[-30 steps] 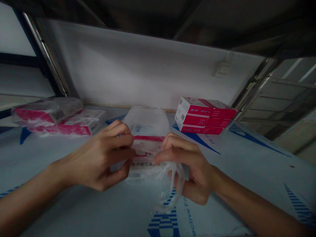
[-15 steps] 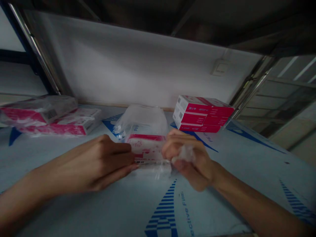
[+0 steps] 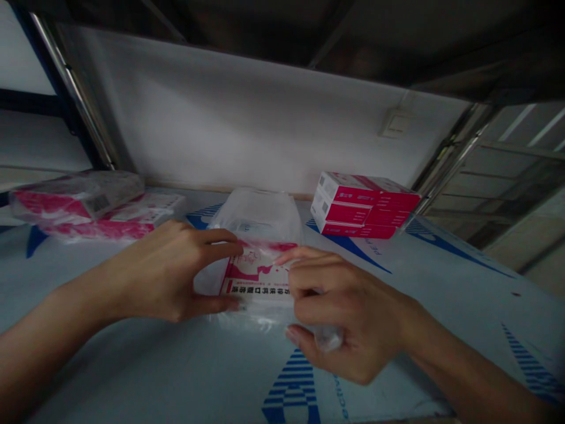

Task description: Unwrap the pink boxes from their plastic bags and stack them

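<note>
A pink-and-white box (image 3: 260, 271) with printed characters lies flat inside clear plastic in front of me. My left hand (image 3: 183, 271) grips its left side, fingers on the far part and thumb at the near edge. My right hand (image 3: 348, 309) is curled at the box's right side, its index finger stretched over the top. A crumpled bit of clear plastic (image 3: 329, 338) sticks out between that hand's thumb and curled fingers. Loose plastic film (image 3: 260, 323) gathers along the near edge of the box. Just behind it lies a stack of clear plastic bags (image 3: 262, 206).
Several pink-and-white boxes (image 3: 364, 206) are stacked at the back right. Two plastic-wrapped boxes (image 3: 83, 203) lie at the back left. The table (image 3: 185, 377) bears blue-printed protective film. A dark shelf (image 3: 282, 29) hangs overhead, with a metal post (image 3: 454, 144) at the right.
My right hand has moved nearer to me, its index finger now extended over the box. My left hand's fingers and thumb have spread wider along the box's left side.
</note>
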`<state>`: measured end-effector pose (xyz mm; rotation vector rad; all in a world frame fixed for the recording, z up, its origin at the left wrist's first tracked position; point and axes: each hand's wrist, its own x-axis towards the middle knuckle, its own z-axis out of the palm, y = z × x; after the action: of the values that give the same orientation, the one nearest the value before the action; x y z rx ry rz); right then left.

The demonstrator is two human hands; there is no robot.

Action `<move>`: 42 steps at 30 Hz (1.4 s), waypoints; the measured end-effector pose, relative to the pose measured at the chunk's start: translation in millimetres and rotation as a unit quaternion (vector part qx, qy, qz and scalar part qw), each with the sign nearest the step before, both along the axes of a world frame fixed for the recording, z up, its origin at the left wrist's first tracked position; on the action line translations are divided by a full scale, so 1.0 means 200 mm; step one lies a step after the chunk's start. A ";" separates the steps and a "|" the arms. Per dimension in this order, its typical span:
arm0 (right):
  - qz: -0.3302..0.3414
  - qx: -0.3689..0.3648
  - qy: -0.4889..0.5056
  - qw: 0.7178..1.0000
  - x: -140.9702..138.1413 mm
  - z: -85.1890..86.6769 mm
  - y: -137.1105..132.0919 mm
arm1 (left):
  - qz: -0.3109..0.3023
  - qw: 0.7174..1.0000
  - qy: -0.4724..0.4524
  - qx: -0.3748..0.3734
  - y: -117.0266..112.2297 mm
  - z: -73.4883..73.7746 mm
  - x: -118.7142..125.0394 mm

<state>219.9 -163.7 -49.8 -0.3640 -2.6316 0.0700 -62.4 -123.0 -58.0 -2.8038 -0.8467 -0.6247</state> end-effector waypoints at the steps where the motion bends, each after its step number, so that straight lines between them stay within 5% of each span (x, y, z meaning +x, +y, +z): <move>1: 0.003 -0.018 -0.010 1.000 -0.01 0.00 -0.01 | 0.001 1.000 0.027 0.000 0.01 0.00 0.00; 9: -0.084 0.013 -0.069 0.994 -0.01 -0.02 -0.01 | -0.029 0.999 0.026 0.006 0.02 -0.02 0.05; 19: -0.182 -0.012 -0.068 0.981 0.03 -0.02 -0.02 | 0.022 0.997 0.063 0.041 0.02 -0.03 0.04; 29: -0.232 -0.051 -0.063 0.969 0.05 -0.05 0.09 | -0.113 0.989 0.062 0.076 -0.04 -0.06 0.13; 42: -0.285 -0.155 0.009 0.946 0.02 -0.13 0.21 | 0.020 0.997 0.070 -0.018 0.03 -0.07 0.08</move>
<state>224.7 -121.3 -76.4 -1.2073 -2.3912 0.2941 -46.3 -117.5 -71.8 -2.8157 -0.8917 -0.4055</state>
